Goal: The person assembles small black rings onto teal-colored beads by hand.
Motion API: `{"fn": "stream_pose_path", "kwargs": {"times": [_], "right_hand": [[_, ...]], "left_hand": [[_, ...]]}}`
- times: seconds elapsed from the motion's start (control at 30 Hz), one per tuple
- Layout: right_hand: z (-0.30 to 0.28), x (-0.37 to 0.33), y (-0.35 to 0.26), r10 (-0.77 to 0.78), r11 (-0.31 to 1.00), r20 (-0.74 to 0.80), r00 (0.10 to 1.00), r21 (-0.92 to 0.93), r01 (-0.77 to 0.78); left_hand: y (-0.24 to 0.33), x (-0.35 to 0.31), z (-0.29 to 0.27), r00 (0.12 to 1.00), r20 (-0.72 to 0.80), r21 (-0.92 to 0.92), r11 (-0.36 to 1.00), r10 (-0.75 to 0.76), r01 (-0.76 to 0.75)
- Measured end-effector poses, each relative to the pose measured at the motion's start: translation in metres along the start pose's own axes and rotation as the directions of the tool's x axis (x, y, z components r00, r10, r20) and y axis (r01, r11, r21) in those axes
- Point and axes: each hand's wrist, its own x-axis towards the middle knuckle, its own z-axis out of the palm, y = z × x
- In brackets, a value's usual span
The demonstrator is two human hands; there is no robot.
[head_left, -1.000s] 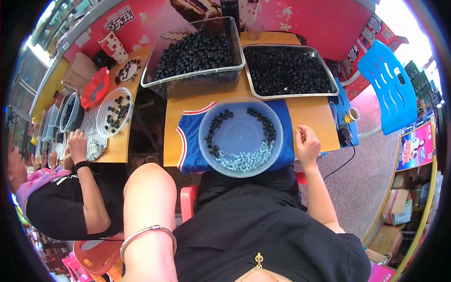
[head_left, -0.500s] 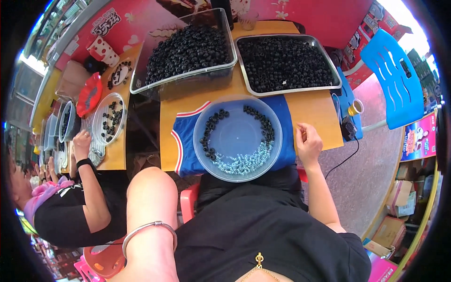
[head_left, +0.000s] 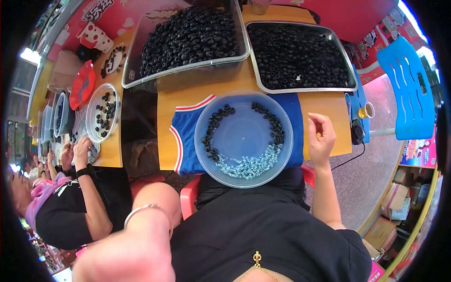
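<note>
My left arm is bent up toward me, and my left hand (head_left: 124, 258) is a large blur at the lower left, its fingers not readable. A metal bracelet (head_left: 141, 209) circles that wrist. Beside the round tub's right side hovers my right hand (head_left: 322, 138), fingers curled in and the thumb close to the forefinger; anything between them is too small to make out. The clear round tub (head_left: 244, 96) lies over a blue cloth with striped edges (head_left: 185, 136). Small black rings (head_left: 272, 122) line its two sides, and pale blue-white coiled pieces (head_left: 249, 165) fill its near part.
Behind the tub stand a deep clear bin (head_left: 183, 75) and a metal tray (head_left: 307, 89), both filled with black rings. At left, another person (head_left: 91, 202) works by a smaller round container (head_left: 89, 117). A blue chair (head_left: 408, 94) and a yellow cup (head_left: 366, 111) are at right.
My left arm has swung, bringing the hand into the lower left, close up. My right hand keeps its curled pose beside the tub. The whole view has shifted slightly.
</note>
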Motion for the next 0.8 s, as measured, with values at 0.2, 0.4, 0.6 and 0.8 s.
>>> {"fn": "stream_pose_path", "kwargs": {"times": [0.2,0.4,0.6,0.8], "right_hand": [[0.050,0.028,-0.036,-0.310,0.942,0.552,0.774,0.065,0.331],[0.094,0.040,-0.030,-0.352,0.864,0.768,0.534,0.047,0.502],[0.128,0.044,-0.051,-0.467,0.770,0.817,0.338,0.187,0.610],[0.151,0.018,-0.053,-0.518,0.694,0.800,0.304,0.185,0.695]], "left_hand": [[0.000,-0.079,-0.072,0.603,0.203,0.768,0.507,-0.772,0.391],[0.017,-0.125,-0.121,-0.096,0.299,0.952,0.289,-0.949,0.104],[0.036,-0.131,-0.130,-0.177,0.207,0.978,0.204,-0.962,0.036],[0.036,-0.132,-0.130,-0.091,0.170,0.985,0.173,-0.981,-0.024]]}}
